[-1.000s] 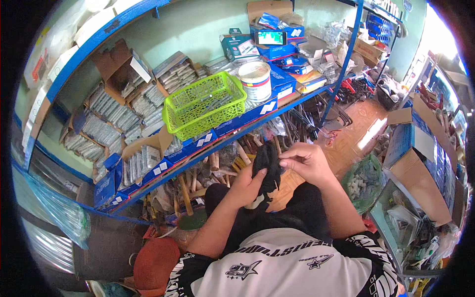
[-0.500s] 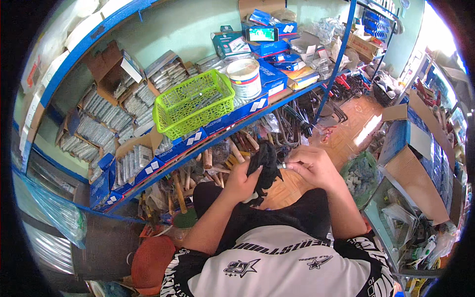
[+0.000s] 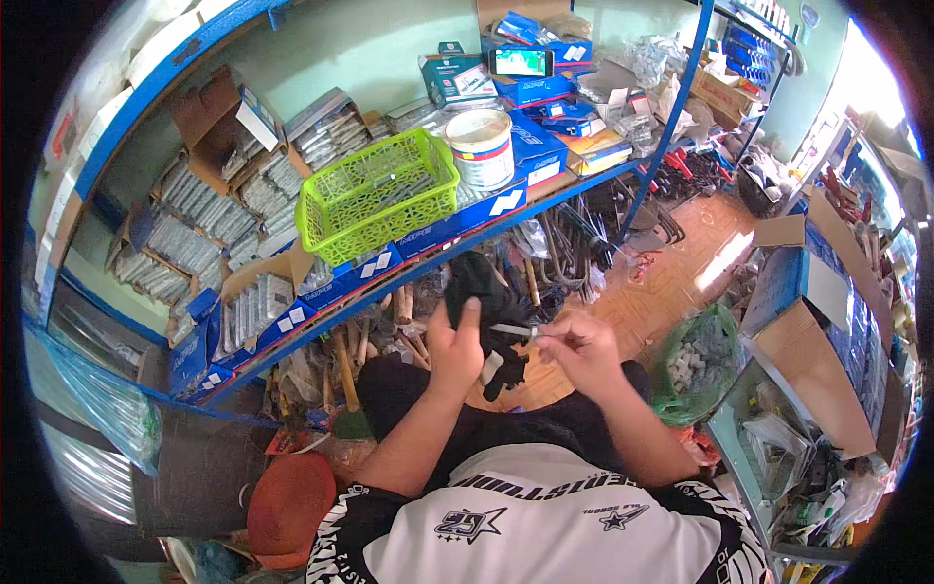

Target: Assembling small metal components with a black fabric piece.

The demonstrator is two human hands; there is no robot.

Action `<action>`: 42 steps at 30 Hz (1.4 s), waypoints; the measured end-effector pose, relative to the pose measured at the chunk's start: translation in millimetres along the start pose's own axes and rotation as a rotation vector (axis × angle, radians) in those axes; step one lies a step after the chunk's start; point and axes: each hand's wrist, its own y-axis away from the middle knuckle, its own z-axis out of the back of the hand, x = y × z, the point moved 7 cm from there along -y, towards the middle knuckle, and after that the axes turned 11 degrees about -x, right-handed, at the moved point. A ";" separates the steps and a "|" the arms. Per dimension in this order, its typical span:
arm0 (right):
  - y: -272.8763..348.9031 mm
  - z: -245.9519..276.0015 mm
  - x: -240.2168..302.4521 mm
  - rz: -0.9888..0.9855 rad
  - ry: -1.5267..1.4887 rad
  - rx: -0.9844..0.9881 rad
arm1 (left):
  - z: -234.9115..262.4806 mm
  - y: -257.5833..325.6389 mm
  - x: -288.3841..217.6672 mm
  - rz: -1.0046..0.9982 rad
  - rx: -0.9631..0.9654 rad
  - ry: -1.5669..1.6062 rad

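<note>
My left hand (image 3: 455,352) is closed around a bunched black cloth (image 3: 474,282), its thumb pressed on top. Ragged ends of the fabric hang below the fingers above my lap. Between the fingertips of my right hand (image 3: 587,355) is a slim silvery metal rod (image 3: 514,331) with a thicker end at the fingers. Its other end lies against the cloth, and part of it may be covered there. The rod's exact kind cannot be made out. A small whitish piece (image 3: 492,368) shows beneath my left hand.
On the blue-edged shelf ahead stand a lime-green basket (image 3: 350,238) with metal pieces inside, a white bucket (image 3: 481,161) and a phone (image 3: 520,63). Wooden handles (image 3: 346,370) crowd the space below. A green bag (image 3: 700,375) and an opened carton (image 3: 812,375) sit at right.
Both hands have come slightly lower, and my right hand has moved down and left. More of the metal rod now shows beside the cloth.
</note>
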 end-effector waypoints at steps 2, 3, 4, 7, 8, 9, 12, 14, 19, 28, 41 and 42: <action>8.4 -21.6 -3.0 -0.176 -0.228 -0.046 | 14.7 -3.4 11.3 0.080 -0.100 0.115; 14.6 -28.5 -11.0 -0.357 -0.447 -0.103 | 16.5 -3.4 15.8 0.077 -0.108 0.112; 18.5 -34.8 -22.0 -0.401 -0.493 -0.092 | 20.5 -3.0 18.6 0.074 -0.178 0.226; 16.5 -38.5 -29.1 -0.446 -0.594 -0.088 | 29.9 -5.7 23.7 0.076 -0.173 0.420; 14.6 -35.4 -30.8 -0.448 -0.597 -0.087 | 25.6 -4.9 27.0 0.173 -0.090 0.545; 8.5 -27.9 -28.1 -0.367 -0.597 -0.081 | 17.8 -5.2 23.4 0.269 -0.003 0.669; -5.9 -8.5 -9.7 -0.228 -0.560 -0.067 | 22.6 -14.7 26.5 0.405 -0.058 0.308; -9.7 2.4 3.9 -0.124 -0.457 -0.023 | 22.3 -16.6 16.6 0.454 -0.118 0.299; -16.7 13.4 19.6 -0.103 -0.497 -0.060 | 23.1 -25.9 20.3 0.490 -0.098 0.535; -8.2 -3.4 -28.2 -0.498 -1.032 -0.333 | 0.0 -14.5 1.2 0.464 -0.036 0.886; -1.8 -40.4 -9.2 -0.449 -0.478 -0.032 | -17.8 1.6 39.7 0.287 0.017 0.291; -5.8 -37.4 -6.8 -0.306 -0.069 0.129 | -15.0 -2.1 43.4 0.283 0.011 0.292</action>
